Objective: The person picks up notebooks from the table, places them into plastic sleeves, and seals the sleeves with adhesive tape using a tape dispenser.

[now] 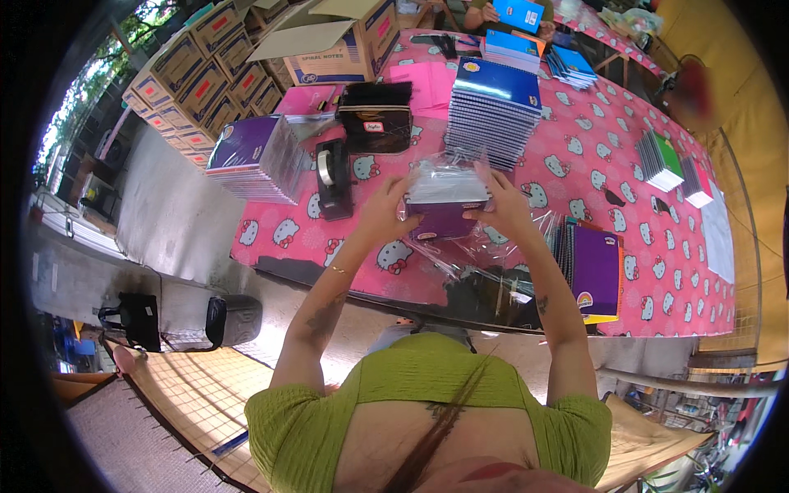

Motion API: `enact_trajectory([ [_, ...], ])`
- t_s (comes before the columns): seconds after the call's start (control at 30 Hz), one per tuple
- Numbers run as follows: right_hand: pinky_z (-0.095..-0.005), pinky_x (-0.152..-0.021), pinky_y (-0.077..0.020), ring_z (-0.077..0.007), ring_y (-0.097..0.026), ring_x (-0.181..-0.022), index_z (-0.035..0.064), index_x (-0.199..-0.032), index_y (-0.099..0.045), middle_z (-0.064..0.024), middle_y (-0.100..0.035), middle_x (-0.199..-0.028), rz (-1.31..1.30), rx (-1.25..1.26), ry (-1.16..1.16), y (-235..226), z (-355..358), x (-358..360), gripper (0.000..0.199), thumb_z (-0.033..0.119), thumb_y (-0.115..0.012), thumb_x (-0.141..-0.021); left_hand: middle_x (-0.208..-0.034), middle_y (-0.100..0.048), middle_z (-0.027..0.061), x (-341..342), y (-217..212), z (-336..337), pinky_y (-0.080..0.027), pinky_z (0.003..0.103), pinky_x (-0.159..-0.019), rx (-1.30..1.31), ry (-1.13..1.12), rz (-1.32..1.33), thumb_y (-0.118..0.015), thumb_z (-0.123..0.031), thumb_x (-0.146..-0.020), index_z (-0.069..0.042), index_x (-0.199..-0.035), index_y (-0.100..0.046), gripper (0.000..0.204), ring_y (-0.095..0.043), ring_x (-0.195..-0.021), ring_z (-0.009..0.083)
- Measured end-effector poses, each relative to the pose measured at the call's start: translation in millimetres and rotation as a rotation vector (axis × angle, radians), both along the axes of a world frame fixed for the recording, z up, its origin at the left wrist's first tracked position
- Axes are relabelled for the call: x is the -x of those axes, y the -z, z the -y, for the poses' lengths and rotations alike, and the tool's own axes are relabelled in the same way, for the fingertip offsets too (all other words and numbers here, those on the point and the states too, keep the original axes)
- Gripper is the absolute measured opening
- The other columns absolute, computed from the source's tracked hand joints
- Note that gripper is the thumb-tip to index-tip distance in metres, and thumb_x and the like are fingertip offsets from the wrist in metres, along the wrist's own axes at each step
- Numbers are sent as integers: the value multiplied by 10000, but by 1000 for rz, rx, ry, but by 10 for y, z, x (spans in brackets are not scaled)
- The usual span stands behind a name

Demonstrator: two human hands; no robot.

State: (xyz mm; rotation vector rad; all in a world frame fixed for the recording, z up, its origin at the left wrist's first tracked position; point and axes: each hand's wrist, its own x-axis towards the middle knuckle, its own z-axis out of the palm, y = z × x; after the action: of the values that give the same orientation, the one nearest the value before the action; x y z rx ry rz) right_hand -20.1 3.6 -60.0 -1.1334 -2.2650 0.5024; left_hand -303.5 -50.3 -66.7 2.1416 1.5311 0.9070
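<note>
At the frame's centre, the left hand (pixel 383 211) and right hand (pixel 511 210) gripped the purple bundle (pixel 446 223) by its sides, clear film (pixel 449 174) over its far part. Even, gentle pressure probably served best, keeping edges square and film unwrinkled.

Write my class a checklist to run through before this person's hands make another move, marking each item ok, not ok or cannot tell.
1. Left hand on the purple-covered, rectangular notebook bundle: ok, at its left side.
2. Right hand on the bundle: ok, at its right side.
3. Clear, crinkled plastic film smooth: not ok, loose folds lie toward the front right.
4. Underside of the bundle covered: cannot tell, hidden from this view.
5. Black tape dispenser on the table: ok, left of the bundle.
6. Tall stack of blue-covered spiral notebooks standing: ok, beyond the bundle.
</note>
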Motion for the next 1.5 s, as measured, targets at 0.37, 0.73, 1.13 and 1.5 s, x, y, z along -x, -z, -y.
enact_trajectory([
  [0.37,-366,-858,-521,-216,-658,-1040,103,-1405,-521,-124,-681,-1150,-500,284,-2,-570,-441,21,570,240,-712,-887,-1341,-586,166,93,-690,-138,-462,342,-950,87,103,658,-675,-217,-905,-48,-1324,-590,460,-594,-1142,227],
  [0.73,-397,-744,-545,-289,-710,-819,45,-1074,-693,-135,-724,-871,95,39,149,-1265,-218,107,309,125,-735,-779,-834,-698,62,1748,904,-24,-511,341,-673,90,-638,267,-720,-297,-866,25,-989,-709,345,-599,-677,180],
  [1.13,-410,-821,-509,-304,-666,-929,88,-1134,-699,-101,-702,-1010,262,-243,-182,-1310,366,886,399,347,-729,-832,-805,-716,81,1388,1352,224,-503,330,-578,353,-640,1185,-707,-190,-866,-20,-869,-698,171,-674,-675,234],
  [1.5,-434,-766,-503,-327,-656,-901,84,-1202,-663,-136,-694,-974,316,-172,-171,-1127,325,1089,464,338,-724,-818,-1177,-650,49,633,-333,-124,-502,236,-698,88,308,798,-677,-61,-922,-43,-1094,-699,174,-579,-814,74],
])
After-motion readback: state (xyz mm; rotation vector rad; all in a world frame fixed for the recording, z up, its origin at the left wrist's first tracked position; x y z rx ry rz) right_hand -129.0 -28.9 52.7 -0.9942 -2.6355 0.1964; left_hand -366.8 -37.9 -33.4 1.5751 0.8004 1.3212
